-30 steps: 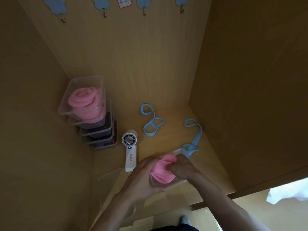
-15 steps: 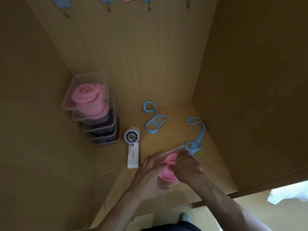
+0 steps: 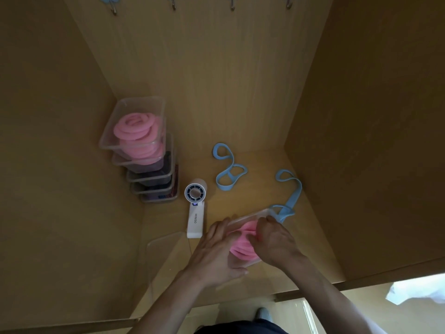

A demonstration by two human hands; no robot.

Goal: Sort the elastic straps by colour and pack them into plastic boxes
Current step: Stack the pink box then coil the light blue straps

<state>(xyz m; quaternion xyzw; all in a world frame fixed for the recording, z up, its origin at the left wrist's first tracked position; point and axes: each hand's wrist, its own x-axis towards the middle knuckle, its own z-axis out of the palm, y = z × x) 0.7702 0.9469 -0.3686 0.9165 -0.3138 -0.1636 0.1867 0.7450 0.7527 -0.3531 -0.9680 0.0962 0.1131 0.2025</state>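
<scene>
While your left hand (image 3: 216, 251) lies spread against the near left side of the clear plastic box (image 3: 243, 220) on the wooden shelf (image 3: 260, 179), fingers extended along its wall and steadying it, your right hand (image 3: 274, 242) sits curled over the box's right side, pressing down on the coiled pink elastic straps (image 3: 240, 247) bunched inside it. Whether your right fingers actually pinch the pink material or only push on it cannot be told, since the knuckles hide the fingertips. One light blue elastic strap (image 3: 290, 194) trails from the box's far right corner towards the right wall of the cupboard, and a second light blue elastic strap (image 3: 227, 169) lies in loose loops further back, apart from the box. A white handheld fan (image 3: 195, 208) lies just left of your left fingers. In the back left corner stands a stack of clear plastic boxes (image 3: 149, 169); the top one holds coiled pink straps (image 3: 137, 131), the lower ones hold darker contents. A flat clear plastic lid (image 3: 163, 249) rests on the shelf near your left wrist.
</scene>
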